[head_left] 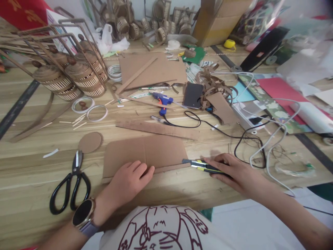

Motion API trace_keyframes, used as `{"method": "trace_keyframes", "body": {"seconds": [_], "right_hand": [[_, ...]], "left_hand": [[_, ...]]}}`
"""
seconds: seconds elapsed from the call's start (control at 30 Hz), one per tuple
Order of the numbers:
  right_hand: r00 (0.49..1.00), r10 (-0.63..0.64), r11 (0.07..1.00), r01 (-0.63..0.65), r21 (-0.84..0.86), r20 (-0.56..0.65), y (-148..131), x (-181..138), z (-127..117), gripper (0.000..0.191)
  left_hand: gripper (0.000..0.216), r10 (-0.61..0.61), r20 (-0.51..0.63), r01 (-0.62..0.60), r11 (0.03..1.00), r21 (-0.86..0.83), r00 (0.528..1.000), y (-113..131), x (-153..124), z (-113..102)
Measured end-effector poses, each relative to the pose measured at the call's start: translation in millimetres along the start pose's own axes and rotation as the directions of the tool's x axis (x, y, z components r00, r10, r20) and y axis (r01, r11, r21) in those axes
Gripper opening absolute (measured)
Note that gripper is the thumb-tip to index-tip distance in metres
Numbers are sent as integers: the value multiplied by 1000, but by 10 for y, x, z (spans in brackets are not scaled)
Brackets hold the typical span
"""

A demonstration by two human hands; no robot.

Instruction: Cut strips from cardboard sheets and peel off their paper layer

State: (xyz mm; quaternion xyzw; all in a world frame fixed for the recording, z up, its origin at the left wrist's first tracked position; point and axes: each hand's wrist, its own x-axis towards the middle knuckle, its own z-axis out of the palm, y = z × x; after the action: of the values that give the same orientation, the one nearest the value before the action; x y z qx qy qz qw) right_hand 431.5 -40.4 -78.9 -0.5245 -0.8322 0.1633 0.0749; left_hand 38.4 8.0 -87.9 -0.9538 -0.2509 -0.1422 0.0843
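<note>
A left hand (130,181) rests unclenched on a cardboard sheet (163,148) while the right hand (234,171), well apart, grips a utility knife (201,165) at the sheet's edge, black-handled scissors (75,170) lying left of the left hand

1. The cardboard sheet (161,147) was plain brown.
2. The utility knife (205,166) was black and bright yellow.
3. The scissors (75,170) were black-handled.
4. The glue gun (164,100) was blue, touched with orange.
5. The table (163,192) was pale, streaked with wood grain.
6. The shirt (156,231) was whitish, patterned with dark-red line drawing.
7. The watch (83,212) was black-faced with a purplish-grey strap.
8. The baskets (87,79) were banded in brown and cream.
</note>
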Motion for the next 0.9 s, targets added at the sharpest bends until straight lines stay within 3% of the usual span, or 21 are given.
{"method": "trace_keyframes", "body": {"seconds": [0.37, 0.9], "right_hand": [[997, -9, 997, 3, -79, -73, -66, -45, 59, 45], [990, 79, 991, -91, -95, -117, -201, -143, 83, 47]], "left_hand": [[24, -25, 17, 25, 1000, -17, 1000, 58, 23, -21], [28, -71, 51, 72, 997, -30, 996, 192, 34, -8]]}}
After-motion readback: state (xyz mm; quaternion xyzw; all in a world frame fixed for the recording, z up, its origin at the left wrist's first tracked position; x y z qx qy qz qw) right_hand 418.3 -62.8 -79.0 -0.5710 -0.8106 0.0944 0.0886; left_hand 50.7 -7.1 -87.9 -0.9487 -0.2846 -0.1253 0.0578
